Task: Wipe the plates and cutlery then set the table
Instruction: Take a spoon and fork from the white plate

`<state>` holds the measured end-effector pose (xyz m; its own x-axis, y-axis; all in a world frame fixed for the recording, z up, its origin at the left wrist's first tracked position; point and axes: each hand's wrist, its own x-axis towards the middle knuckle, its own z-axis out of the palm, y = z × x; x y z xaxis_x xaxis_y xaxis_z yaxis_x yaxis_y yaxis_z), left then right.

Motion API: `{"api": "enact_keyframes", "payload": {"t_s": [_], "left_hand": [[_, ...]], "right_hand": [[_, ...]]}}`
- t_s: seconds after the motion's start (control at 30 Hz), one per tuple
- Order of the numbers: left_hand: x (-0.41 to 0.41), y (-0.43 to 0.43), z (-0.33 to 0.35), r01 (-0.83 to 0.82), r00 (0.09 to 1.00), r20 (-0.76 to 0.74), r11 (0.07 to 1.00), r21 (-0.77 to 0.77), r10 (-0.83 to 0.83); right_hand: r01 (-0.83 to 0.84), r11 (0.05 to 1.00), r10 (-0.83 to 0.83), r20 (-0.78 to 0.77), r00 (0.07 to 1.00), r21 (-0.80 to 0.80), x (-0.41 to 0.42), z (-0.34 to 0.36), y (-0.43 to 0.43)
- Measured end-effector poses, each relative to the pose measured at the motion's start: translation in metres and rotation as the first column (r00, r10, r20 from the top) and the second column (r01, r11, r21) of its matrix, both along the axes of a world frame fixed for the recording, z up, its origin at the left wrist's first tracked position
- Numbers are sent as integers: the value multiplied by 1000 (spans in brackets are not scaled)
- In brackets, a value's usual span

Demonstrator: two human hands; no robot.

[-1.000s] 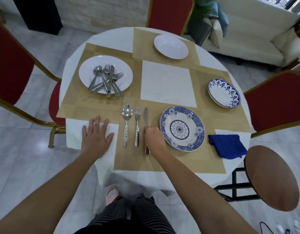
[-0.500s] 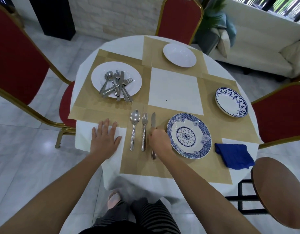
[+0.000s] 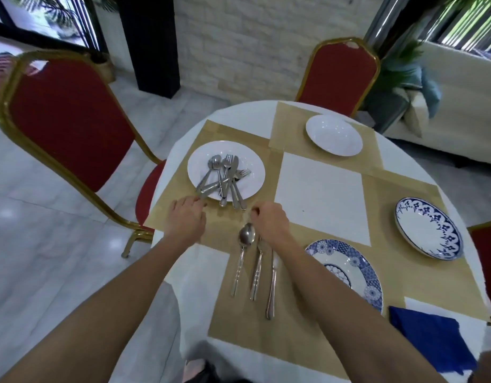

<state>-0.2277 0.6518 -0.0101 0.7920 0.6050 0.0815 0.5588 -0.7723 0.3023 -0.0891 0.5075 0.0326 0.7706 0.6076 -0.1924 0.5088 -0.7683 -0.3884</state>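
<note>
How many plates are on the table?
4. White plate under the cutlery pile, far left; bare white plate, far side; blue-trimmed plate, right; blue patterned plate nearest, partly hidden by the right arm.

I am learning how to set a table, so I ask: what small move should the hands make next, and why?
Probably the left hand should grip one handle of the piled cutlery on the white plate. Its fingers reach those handles, while only one spoon, fork and knife lie set beside the patterned plate.
</note>
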Motion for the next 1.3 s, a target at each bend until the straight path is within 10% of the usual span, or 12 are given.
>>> {"api": "enact_keyframes", "payload": {"t_s": [0.77, 1.3], "left_hand": [[111, 88, 1, -214, 971, -150, 956, -200, 186], [79, 76, 38, -399, 913, -176, 895, -198, 368]], "right_hand": [[-120, 982, 124, -21, 992, 145, 60, -37, 147], [350, 847, -78, -558, 826, 400, 59, -3, 117]]}}
